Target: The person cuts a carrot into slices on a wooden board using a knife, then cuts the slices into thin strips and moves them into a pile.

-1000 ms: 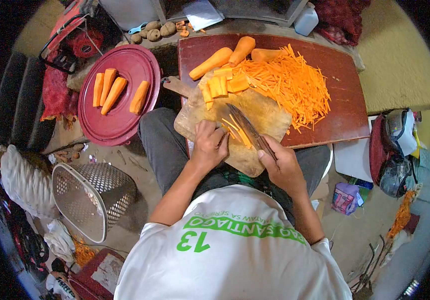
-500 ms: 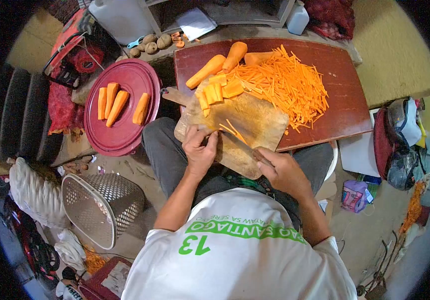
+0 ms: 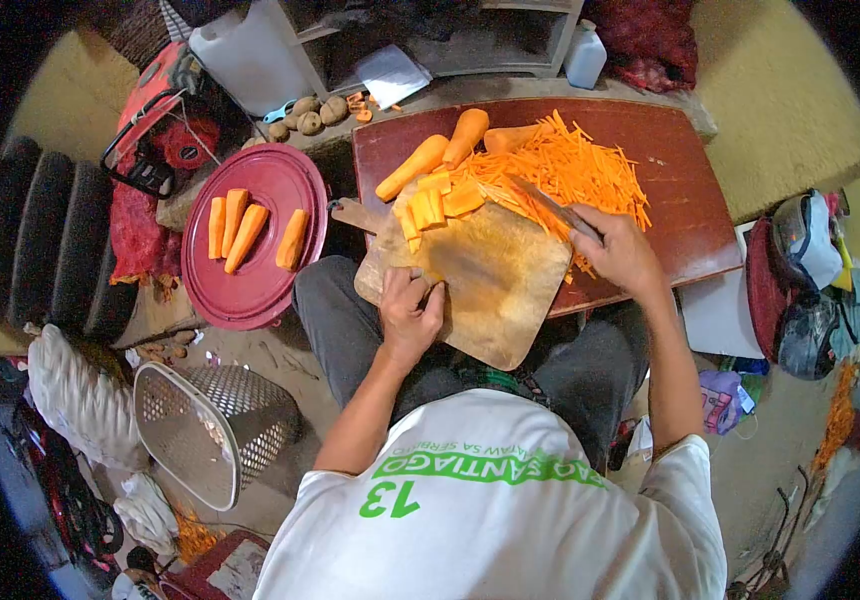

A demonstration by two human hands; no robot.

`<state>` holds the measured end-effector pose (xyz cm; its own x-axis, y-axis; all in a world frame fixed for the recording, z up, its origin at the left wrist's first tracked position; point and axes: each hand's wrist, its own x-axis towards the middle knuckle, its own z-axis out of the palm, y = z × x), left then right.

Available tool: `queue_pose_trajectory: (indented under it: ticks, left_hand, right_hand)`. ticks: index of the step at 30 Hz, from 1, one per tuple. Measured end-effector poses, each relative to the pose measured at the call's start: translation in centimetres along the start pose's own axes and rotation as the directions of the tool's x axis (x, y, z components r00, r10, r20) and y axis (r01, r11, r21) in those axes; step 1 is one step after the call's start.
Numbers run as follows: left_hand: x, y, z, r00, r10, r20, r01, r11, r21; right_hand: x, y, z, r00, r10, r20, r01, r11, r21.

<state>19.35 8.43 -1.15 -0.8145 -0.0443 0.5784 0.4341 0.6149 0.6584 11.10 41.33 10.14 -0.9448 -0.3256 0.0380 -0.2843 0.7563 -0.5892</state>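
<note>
My right hand (image 3: 622, 250) is wrapped round the handle of a knife (image 3: 546, 207). Its blade lies at the near edge of a large heap of carrot strips (image 3: 595, 165), just past the cutting board's far right edge. My left hand (image 3: 413, 312) is closed at the left part of the wooden cutting board (image 3: 505, 290), with a bit of orange carrot showing at the fingertips; the fingers hide most of it. Cut carrot slabs (image 3: 430, 205) lie on the board's far left. Whole peeled carrots (image 3: 415, 167) rest behind them on the red table (image 3: 685, 225).
Left of the board, a round red lid (image 3: 255, 305) carries several peeled carrots (image 3: 247, 238). Potatoes (image 3: 310, 122) sit on the ledge behind. A perforated basket (image 3: 260, 405) lies tipped on the floor at left. A helmet (image 3: 805, 335) and bags are at right.
My right hand with the knife has swung up and right, from the board to the carrot heap. The loose strips on the board are gone from its middle. My left hand stays at the board.
</note>
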Motion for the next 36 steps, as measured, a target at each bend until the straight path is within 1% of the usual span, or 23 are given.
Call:
queue_pose_trajectory:
  ticks: [3, 7, 10, 13, 16, 19, 22, 24, 25, 28, 30, 31, 33, 36]
  left_hand:
    - [0.1, 0.3, 0.1, 1.0, -0.002, -0.001, 0.002, 1.0, -0.017]
    - [0.1, 0.4, 0.0, 1.0, -0.021, 0.013, 0.022, 0.999, -0.025]
    - [0.3, 0.1, 0.0, 0.999, -0.015, 0.051, 0.014, 1.0, 0.023]
    - [1.1, -0.2, 0.2, 0.993, -0.022, 0.115, 0.026, 0.999, -0.032]
    - [3.6, -0.3, 0.1, 0.991, 0.069, 0.114, -0.076, 0.996, 0.054]
    - [5.7, -0.3, 0.1, 0.995, 0.036, 0.091, -0.043, 0.997, 0.071]
    - [6.6, -1.0, 0.7, 0.996, 0.031, 0.087, -0.038, 0.996, 0.086]
    - [6.9, -1.4, 0.9, 0.993, 0.036, 0.111, -0.046, 0.995, 0.086]
    - [7.2, -1.5, 1.1, 0.991, 0.061, 0.122, -0.071, 0.994, 0.078]
    - [7.5, -1.3, 1.3, 0.98, 0.098, 0.174, -0.115, 0.989, 0.089]
    - [8.4, -1.2, 1.9, 0.969, 0.102, 0.227, -0.132, 0.984, 0.123]
    - [8.8, -1.3, 2.2, 0.96, 0.133, 0.248, -0.176, 0.971, 0.16]
    - [10.1, -1.6, 3.2, 0.936, 0.2, 0.29, -0.27, 0.936, 0.226]
    - [11.5, -1.6, 4.5, 0.906, 0.213, 0.365, -0.337, 0.886, 0.319]
  right_hand:
    - [0.8, 0.1, -1.7, 0.999, -0.012, -0.052, 0.008, 0.998, -0.07]
    - [0.0, -1.5, -2.9, 0.994, -0.021, -0.103, 0.011, 0.995, -0.095]
    - [-2.0, -1.8, -1.0, 0.985, -0.123, -0.121, 0.128, 0.991, 0.027]
    - [-4.9, -4.0, 0.7, 0.997, 0.042, 0.058, -0.049, 0.991, 0.123]
    - [-7.1, -4.7, 2.9, 0.999, -0.031, -0.006, 0.031, 0.953, 0.3]
    - [-8.1, -5.6, 3.7, 0.991, -0.028, -0.133, 0.067, 0.952, 0.298]
    - [-7.1, -5.3, 3.7, 0.995, 0.003, -0.103, 0.023, 0.968, 0.251]
    - [-6.4, -4.5, 3.6, 0.997, 0.063, 0.038, -0.069, 0.979, 0.189]
    - [-6.1, -4.3, 3.5, 0.99, 0.091, 0.105, -0.107, 0.982, 0.154]
    - [-6.6, -5.5, 3.4, 0.997, 0.069, -0.033, -0.06, 0.975, 0.214]
    - [-6.3, -4.7, 4.2, 0.993, 0.106, 0.049, -0.112, 0.983, 0.146]
    - [-6.3, -4.4, 4.5, 0.988, 0.129, 0.087, -0.138, 0.984, 0.111]
    - [-6.5, -4.3, 4.9, 0.99, 0.134, 0.048, -0.139, 0.985, 0.107]
    - [-7.0, -5.0, 5.2, 0.994, 0.106, 0.032, -0.108, 0.991, 0.074]
